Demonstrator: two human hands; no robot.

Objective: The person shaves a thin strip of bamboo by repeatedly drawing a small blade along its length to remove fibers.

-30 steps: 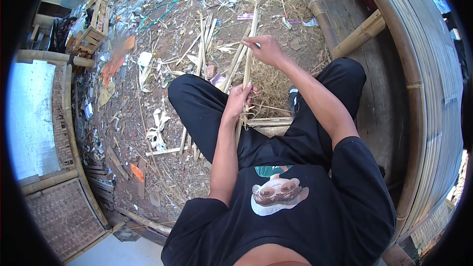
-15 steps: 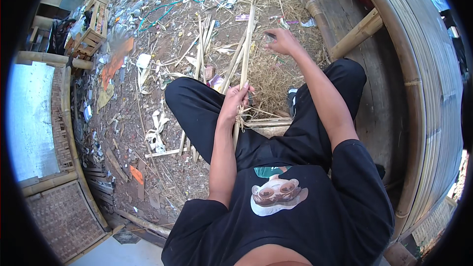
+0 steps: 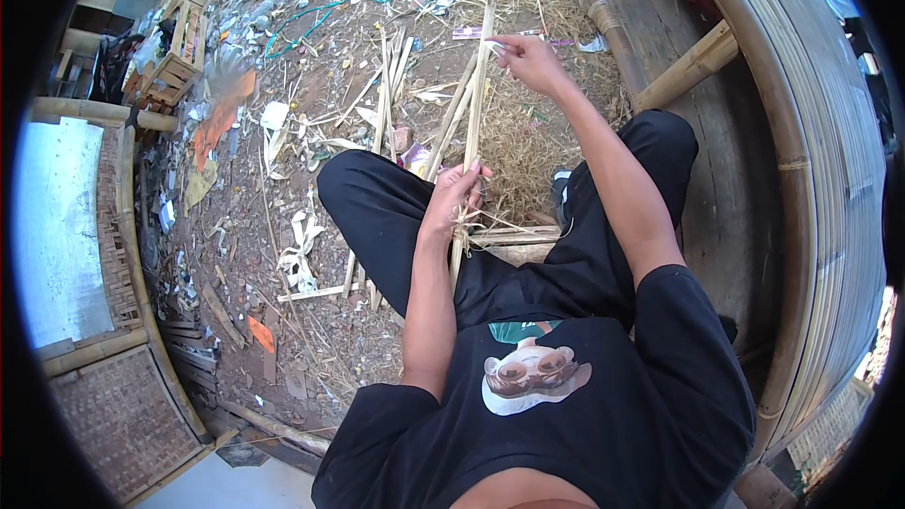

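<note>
My left hand [image 3: 454, 196] is closed round a long pale bamboo strip [image 3: 480, 94], which slants up and away from my lap. Near that hand, frayed fibres [image 3: 464, 217] hang about the strip's lower part. My right hand [image 3: 530, 63] is at the strip's upper part, its fingers pinched on a small, thin, blade-like thing [image 3: 496, 43] that meets the strip's right edge. This piece is too small to name surely. Beyond my left knee, more split bamboo strips [image 3: 385, 99] lean and lie together.
Dry shavings [image 3: 518, 155] are heaped between my legs, by a bamboo crosspiece [image 3: 514, 238]. A bamboo-framed wooden bench [image 3: 721, 170] runs along my right. Litter covers the ground at left, with a wooden crate [image 3: 179, 47] and a woven panel [image 3: 108, 415].
My right hand has moved a little up and to the left, and its fingers have come to the strip. The left hand keeps its hold, the strip shifting slightly right.
</note>
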